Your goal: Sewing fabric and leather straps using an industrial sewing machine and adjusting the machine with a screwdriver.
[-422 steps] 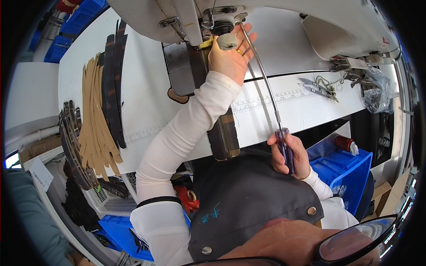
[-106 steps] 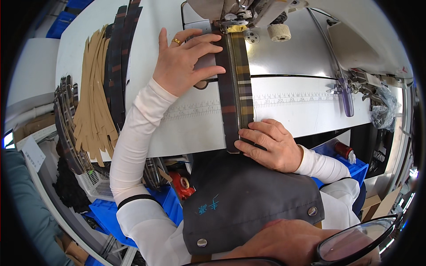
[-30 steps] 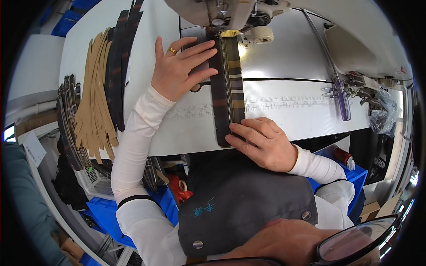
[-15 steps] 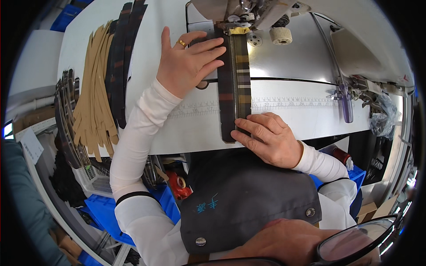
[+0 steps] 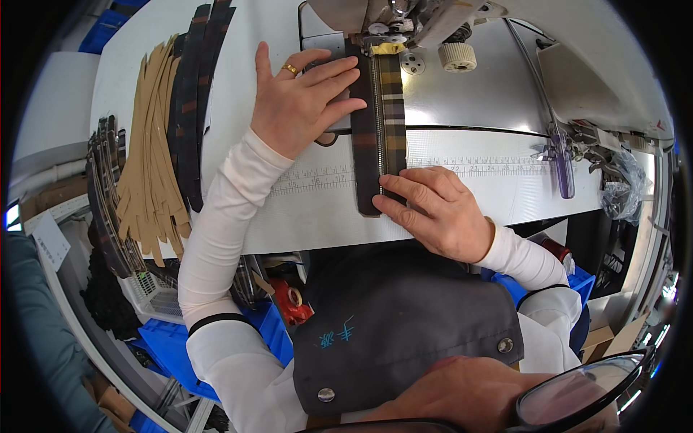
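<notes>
- Zippered strip [image 5: 365, 155] lies flat on the worktop [image 5: 310, 220], running from beneath the sewing machine head [image 5: 393, 18] toward the person; dark on its left side, plaid on its right, metal zipper [image 5: 380, 130] between.
- Left hand [image 5: 296, 108] open, fingers spread; fingertips rest on the strip's dark side, near the machine.
- Right hand [image 5: 440, 213] half curled, fingertips at the strip's near end; pinching or merely pressing, cannot tell.
- Handling, judged: light; soft fabric, stiffer along the teeth; not fragile, though liable to skew; best held flat by both long edges, fingers clear of the needle area.
</notes>
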### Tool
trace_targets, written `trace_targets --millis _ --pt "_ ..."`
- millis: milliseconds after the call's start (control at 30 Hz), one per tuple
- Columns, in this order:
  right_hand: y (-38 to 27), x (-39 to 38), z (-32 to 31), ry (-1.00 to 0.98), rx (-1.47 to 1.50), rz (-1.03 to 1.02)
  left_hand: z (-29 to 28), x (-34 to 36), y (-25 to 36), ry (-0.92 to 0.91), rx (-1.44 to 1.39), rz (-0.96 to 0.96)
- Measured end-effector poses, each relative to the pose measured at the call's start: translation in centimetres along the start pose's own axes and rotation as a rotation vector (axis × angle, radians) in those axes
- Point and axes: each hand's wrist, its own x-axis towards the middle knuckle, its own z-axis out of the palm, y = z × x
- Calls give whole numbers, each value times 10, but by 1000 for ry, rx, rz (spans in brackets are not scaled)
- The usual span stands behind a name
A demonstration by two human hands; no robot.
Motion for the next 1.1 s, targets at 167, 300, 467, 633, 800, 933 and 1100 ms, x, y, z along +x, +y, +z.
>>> trace_targets --millis 167,300,467,633,800,933,1100 --pt "-1 1 -1 -6 -54 7 -1 0 3 -17 14 18" --pt "-2 1 -1 -13 -31 -8 -1 0 4 4 -38 7" --pt "3 5 0 11 -49 -15 0 1 1 -11 35 35" --pt "10 10 0 36 -48 0 -2 -1 6 -72 12 -16" --pt "18 14 0 31 -86 -15 -2 0 10 -73 2 -22" --pt "22 17 0 59 -85 -2 -3 0 10 -79 5 -16" --pt "29 23 0 66 -114 -18 -3 0 10 -46 -18 -10"
